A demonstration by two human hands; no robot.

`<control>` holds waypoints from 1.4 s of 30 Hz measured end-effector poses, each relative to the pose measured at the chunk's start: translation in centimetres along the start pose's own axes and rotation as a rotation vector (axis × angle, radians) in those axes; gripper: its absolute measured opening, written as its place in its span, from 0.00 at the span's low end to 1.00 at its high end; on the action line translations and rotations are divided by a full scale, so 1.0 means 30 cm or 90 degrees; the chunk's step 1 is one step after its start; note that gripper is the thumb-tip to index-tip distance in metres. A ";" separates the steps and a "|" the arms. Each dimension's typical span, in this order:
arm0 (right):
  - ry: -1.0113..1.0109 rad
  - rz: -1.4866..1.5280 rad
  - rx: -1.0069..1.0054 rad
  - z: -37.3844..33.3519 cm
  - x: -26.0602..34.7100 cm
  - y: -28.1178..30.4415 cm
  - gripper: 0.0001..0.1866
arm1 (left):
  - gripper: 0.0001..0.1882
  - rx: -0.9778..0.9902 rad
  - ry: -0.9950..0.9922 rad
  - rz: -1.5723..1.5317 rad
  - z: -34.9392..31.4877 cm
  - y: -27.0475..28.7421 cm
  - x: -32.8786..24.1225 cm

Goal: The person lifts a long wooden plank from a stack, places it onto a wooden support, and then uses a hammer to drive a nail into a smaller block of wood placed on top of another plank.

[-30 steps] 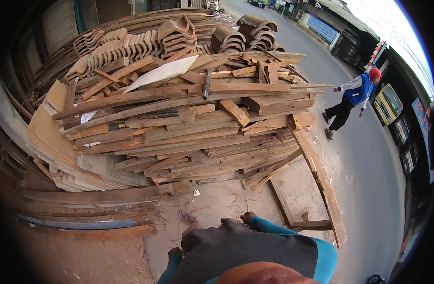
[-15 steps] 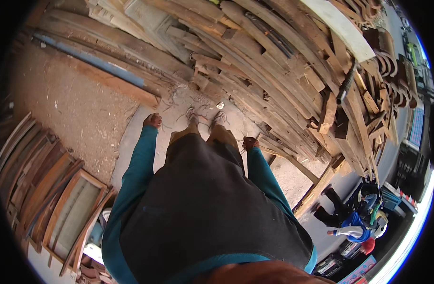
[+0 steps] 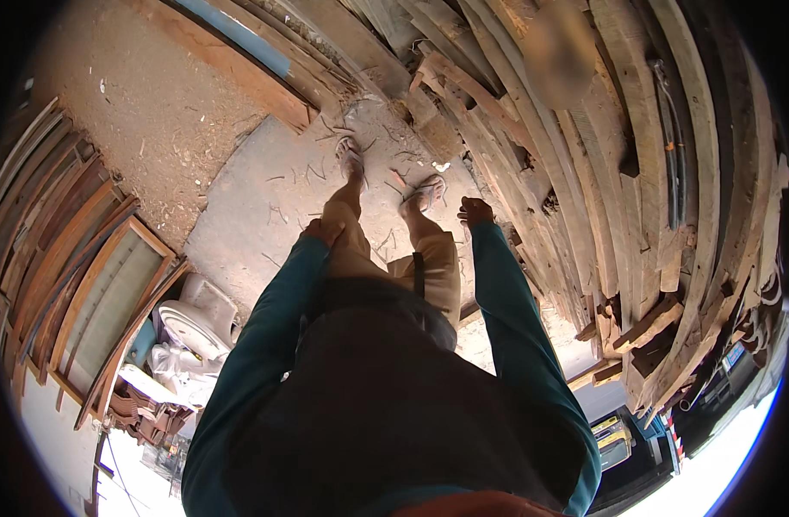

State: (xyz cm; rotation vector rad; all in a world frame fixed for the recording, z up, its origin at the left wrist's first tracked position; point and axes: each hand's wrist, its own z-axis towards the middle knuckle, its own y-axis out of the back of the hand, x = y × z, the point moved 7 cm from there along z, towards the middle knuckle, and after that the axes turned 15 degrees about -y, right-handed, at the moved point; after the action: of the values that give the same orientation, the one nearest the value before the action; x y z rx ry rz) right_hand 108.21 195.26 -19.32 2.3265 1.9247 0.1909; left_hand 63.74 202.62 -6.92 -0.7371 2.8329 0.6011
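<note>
The left hand [image 3: 324, 231] is held low against the light brown trousers [image 3: 350, 239], by the left thigh; its fingers are seen only in part, and whether they are open or closed cannot be told. The right hand [image 3: 475, 212] is held out beside the body, just beside the near edge of the timber pile [image 3: 584, 185] as seen from above; its fingers appear bent inward, but whether they are fully closed cannot be told, nor can contact with the wood be made out. The right side of the view is filled by this pile, in which long, rough planks are laid roughly lengthwise and shorter offcuts are lodged. Dark rods [image 3: 672, 146] are laid on top of it. Both arms are covered by teal sleeves [image 3: 278, 293], and the torso by a dark shirt [image 3: 394, 396]. Sandalled feet [image 3: 429, 191] are planted on a concrete slab [image 3: 261, 194], over which thin brown strips [image 3: 315, 171] are scattered. Beyond the slab, a partly blue board [image 3: 248, 36] is laid along the ground. At the left, wooden frames [image 3: 106, 297] are stacked on edge, and a white ceramic fixture [image 3: 192, 329] is set beside them.
</note>
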 end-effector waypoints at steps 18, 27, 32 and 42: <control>0.027 0.427 0.040 0.761 0.252 -0.303 0.53 | 0.36 -0.445 -0.511 0.150 1.084 0.400 -0.392; 0.116 0.556 0.172 0.838 0.320 -0.319 0.42 | 0.19 -0.177 -0.482 0.511 1.505 0.273 -0.505; 0.077 0.561 0.152 0.842 0.270 -0.294 0.39 | 0.18 -0.104 -0.342 0.051 1.258 0.053 -0.343; 0.128 0.550 0.172 0.572 0.174 -0.442 0.45 | 0.56 -0.180 -0.177 -0.400 1.116 0.038 -0.145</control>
State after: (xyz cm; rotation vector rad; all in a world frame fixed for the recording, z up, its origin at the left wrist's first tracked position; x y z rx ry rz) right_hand 99.27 202.72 -38.34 3.2840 0.9020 0.2483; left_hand 68.51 219.39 -35.86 -1.3852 2.1136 0.9017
